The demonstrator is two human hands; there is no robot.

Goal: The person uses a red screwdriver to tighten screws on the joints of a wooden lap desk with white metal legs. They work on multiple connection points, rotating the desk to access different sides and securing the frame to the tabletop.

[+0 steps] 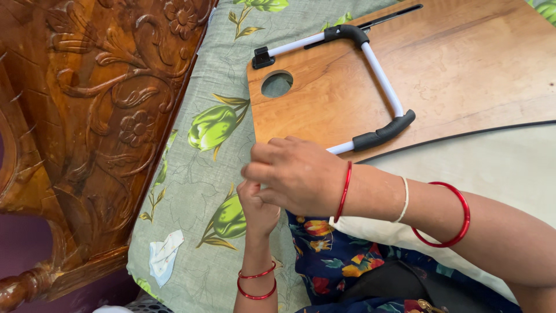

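Note:
A wooden lap table [463, 64] lies upside down on a green floral bedsheet [197, 179]. Its folding leg [382, 78], a white tube with black corner pieces, rests flat on the underside. My right hand [298, 174] reaches in from the right, fingers curled, and covers the near end of that leg at the table's front left corner. My left hand [258, 206] comes up from below, tucked under the right hand at the same corner. What the fingers grip is hidden. Red bangles sit on both wrists.
A carved wooden headboard [87, 116] fills the left side. A crumpled white scrap [165, 255] lies on the sheet near the bed's edge. The table has a round hole [277, 84] near its corner. A cream cushion [399, 235] and a blue floral garment [330, 261] lie under my right arm.

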